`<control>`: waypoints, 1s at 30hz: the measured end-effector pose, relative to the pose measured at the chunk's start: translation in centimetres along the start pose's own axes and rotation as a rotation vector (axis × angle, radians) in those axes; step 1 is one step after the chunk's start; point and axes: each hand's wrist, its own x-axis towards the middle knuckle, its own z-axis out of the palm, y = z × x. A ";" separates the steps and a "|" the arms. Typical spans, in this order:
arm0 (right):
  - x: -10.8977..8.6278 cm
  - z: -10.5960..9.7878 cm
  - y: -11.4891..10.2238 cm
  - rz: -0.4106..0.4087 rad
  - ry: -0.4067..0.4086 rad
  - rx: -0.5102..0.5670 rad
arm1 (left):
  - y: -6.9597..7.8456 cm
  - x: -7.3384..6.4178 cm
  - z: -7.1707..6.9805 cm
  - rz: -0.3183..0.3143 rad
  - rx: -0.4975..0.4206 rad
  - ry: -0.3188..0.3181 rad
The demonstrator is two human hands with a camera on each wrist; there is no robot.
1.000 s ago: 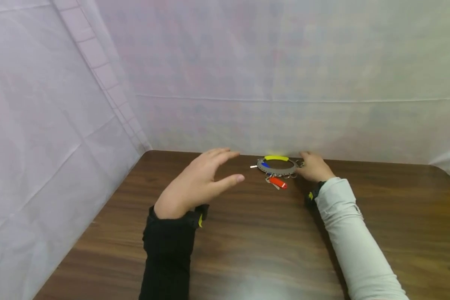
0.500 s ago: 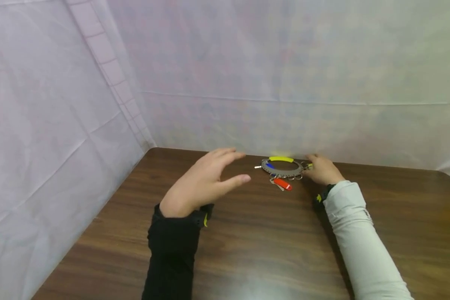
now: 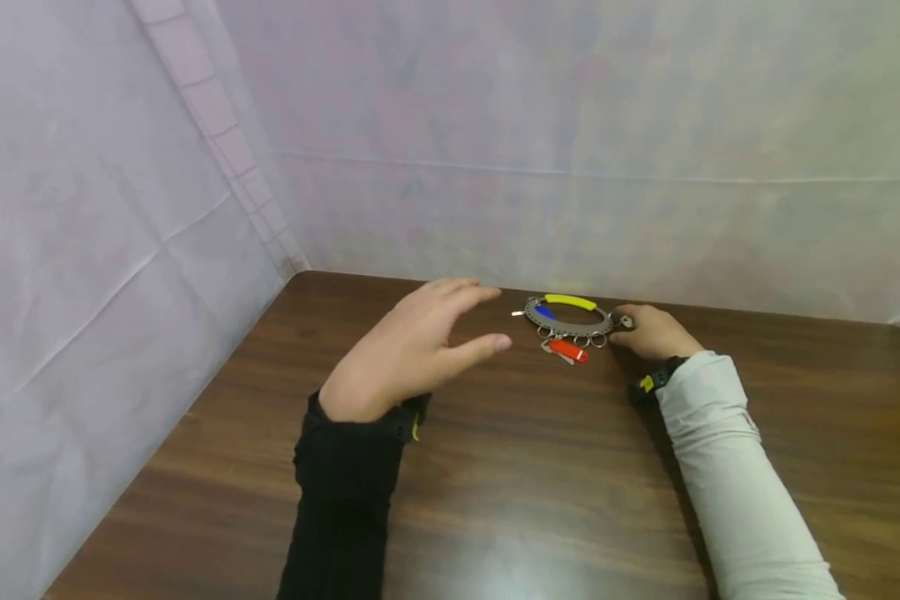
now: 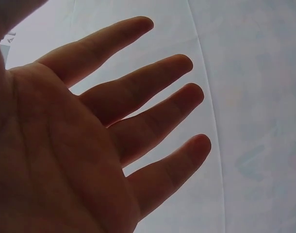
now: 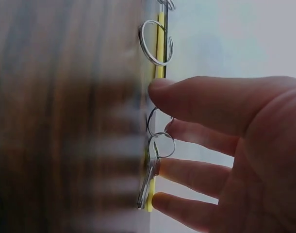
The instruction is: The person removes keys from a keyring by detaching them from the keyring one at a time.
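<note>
Dk brown wood-grain worktop (image 3: 495, 467) w/ rounded corners, glare (image 3: 510, 554) up front; pale cloth backdrop (image 3: 495, 108) behind, whitish sheet (image 3: 82, 250) on L.

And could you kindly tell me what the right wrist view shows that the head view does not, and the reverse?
Only the right wrist view: the palm side of the right hand and a close-up of a key.

Only the head view: the left hand, the red key tag, the blue key tag, the black sleeve and the pale sleeve.

Both: the right hand, the wooden table, the yellow grip of the oval key ring, some metal rings and the pale backdrop.
</note>
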 end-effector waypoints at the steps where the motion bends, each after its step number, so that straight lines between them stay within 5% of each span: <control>1: -0.1 -0.1 0.1 0.001 -0.003 -0.001 | 0.1 0.0 0.0 -0.002 -0.001 -0.004; 30: -2.4 1.7 -1.8 -0.101 -0.019 0.002 | 0.6 -0.3 -0.4 -0.004 0.019 -0.018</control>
